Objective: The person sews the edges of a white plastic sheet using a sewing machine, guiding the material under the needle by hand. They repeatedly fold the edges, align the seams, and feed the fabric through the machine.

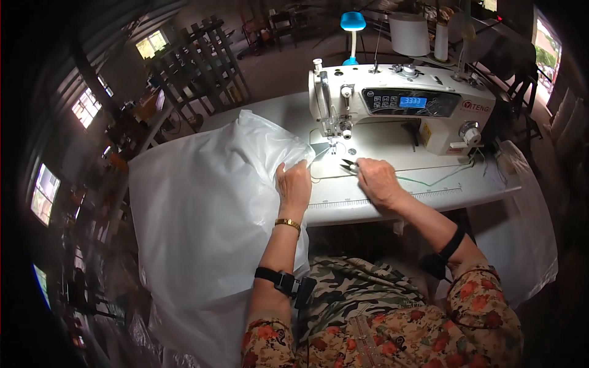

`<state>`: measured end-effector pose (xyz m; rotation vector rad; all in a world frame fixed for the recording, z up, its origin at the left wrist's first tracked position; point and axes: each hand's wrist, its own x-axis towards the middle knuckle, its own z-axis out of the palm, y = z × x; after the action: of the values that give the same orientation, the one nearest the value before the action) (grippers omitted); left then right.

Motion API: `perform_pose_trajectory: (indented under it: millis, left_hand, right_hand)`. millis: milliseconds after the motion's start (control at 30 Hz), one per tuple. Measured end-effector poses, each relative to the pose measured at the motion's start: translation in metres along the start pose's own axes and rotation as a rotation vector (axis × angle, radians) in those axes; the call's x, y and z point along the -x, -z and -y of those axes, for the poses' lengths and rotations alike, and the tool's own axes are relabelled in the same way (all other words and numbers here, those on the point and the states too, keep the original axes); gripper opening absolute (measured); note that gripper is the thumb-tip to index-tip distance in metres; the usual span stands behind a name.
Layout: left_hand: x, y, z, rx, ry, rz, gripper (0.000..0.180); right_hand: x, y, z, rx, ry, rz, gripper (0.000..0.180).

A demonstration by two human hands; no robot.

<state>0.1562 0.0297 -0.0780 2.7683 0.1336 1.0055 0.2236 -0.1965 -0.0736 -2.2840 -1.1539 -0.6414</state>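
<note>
My left hand (295,189) is closed on the edge of a large white plastic-like sheet (202,208), which spreads over the table's left side and hangs down in front. The pinched corner lies just left of the needle area of a white sewing machine (399,76). In my right hand (380,182) is a pair of thread snips (349,165), the dark blades pointing left toward the needle plate. A thin loop of thread shows beside the presser foot (333,146). Both hands are at the front of the machine bed.
A green cord (429,184) lies across the table (343,211) at right, near a printed ruler strip. Translucent plastic sheeting (518,245) hangs off the right end. Behind the machine stand a blue-headed lamp (353,22) and a large white thread cone (410,35). A slatted rack (193,67) stands at far left.
</note>
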Motion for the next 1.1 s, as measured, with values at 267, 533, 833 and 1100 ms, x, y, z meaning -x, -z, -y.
perform_pose_trajectory:
  millis: [267,533,833,1100]
  left_hand:
    - [0.009,0.008,-0.007,0.028,-0.089,0.026,0.015]
    - [0.011,-0.002,-0.001,0.017,-0.056,0.006,0.012]
    - [0.026,0.004,-0.019,0.15,-0.003,0.005,0.014]
    - [0.175,0.186,0.001,0.311,0.044,-0.046,0.054]
  right_hand:
    - [-0.03,-0.028,0.033,0.037,-0.124,0.039,0.024]
    - [-0.034,-0.045,0.023,0.105,-0.112,0.099,0.017]
    - [-0.044,-0.001,0.07,0.061,0.229,-0.14,0.038]
    - [-0.1,-0.114,0.101,-0.598,0.076,0.225,0.061]
